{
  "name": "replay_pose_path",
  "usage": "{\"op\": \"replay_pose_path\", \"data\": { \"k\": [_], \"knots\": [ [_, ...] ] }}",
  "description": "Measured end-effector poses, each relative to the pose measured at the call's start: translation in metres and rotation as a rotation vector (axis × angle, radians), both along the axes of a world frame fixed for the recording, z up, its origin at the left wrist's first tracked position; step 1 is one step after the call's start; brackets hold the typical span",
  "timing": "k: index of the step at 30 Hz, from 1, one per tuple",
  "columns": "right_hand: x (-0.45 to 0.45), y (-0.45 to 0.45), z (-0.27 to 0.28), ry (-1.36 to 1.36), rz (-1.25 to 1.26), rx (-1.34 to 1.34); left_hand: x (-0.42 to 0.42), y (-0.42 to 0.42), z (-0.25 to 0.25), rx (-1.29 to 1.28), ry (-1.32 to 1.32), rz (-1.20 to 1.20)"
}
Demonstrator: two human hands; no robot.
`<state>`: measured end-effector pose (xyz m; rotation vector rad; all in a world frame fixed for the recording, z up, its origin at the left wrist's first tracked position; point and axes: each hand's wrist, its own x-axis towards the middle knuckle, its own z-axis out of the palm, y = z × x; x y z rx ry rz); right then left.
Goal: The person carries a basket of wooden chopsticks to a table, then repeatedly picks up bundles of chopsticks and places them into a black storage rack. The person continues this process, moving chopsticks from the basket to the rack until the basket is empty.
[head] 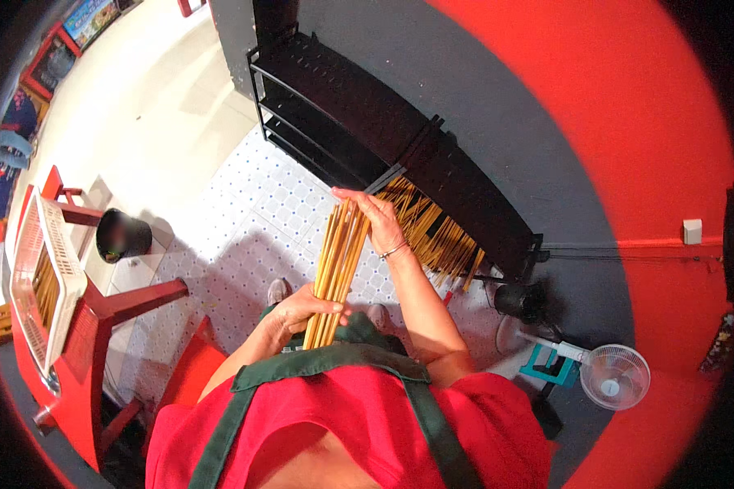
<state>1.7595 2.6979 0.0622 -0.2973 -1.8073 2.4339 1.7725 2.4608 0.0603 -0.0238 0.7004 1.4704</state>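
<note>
A bundle of slender wooden sticks [341, 250], which look like chopsticks, stands nearly upright before my chest. Around its lower part my left hand [303, 308] is closed, with the thumb across the front of the sticks. My right hand [376, 217] lies with its fingers stretched over the upper ends, palm side against the bundle; its thumb is hidden. Beyond that hand, a layer of similar loose sticks [434, 229] fills part of a black shelf rack [348, 98], some jutting past its edge.
At left, a white plastic basket [67, 287] with more sticks rests on a red table [88, 367]. A black bin [122, 235] stands on the tiled floor. A red stool [189, 367] is close on my left. At right are a white fan [615, 376] and a teal stool [549, 365].
</note>
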Motion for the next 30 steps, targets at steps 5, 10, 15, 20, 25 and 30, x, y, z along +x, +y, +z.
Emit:
{"op": "replay_pose_path", "data": {
  "k": [5, 10, 15, 20, 25, 30],
  "knots": [
    [-0.003, 0.002, 0.041, -0.004, -0.419, -0.071, -0.056, 0.019, 0.021, -0.032, 0.147, 0.046],
    [0.058, -0.063, 0.008, -0.126, -0.166, -0.174, -0.071, 0.065, 0.031, -0.066, 0.268, 0.187],
    [0.075, -0.044, 0.022, -0.147, -0.26, -0.255, -0.05, 0.117, 0.006, -0.029, 0.219, 0.119],
    [0.097, 0.017, 0.012, -0.35, -0.3, -0.263, -0.05, 0.186, -0.014, -0.051, 0.585, -0.21],
    [0.091, 0.114, -0.037, -0.432, -0.56, -0.284, -0.059, 0.289, -0.034, -0.069, 0.646, -0.424],
    [0.037, 0.216, -0.101, -0.622, -0.932, -0.133, -0.063, 0.3, -0.067, -0.27, 0.824, 0.017]
  ]
}}
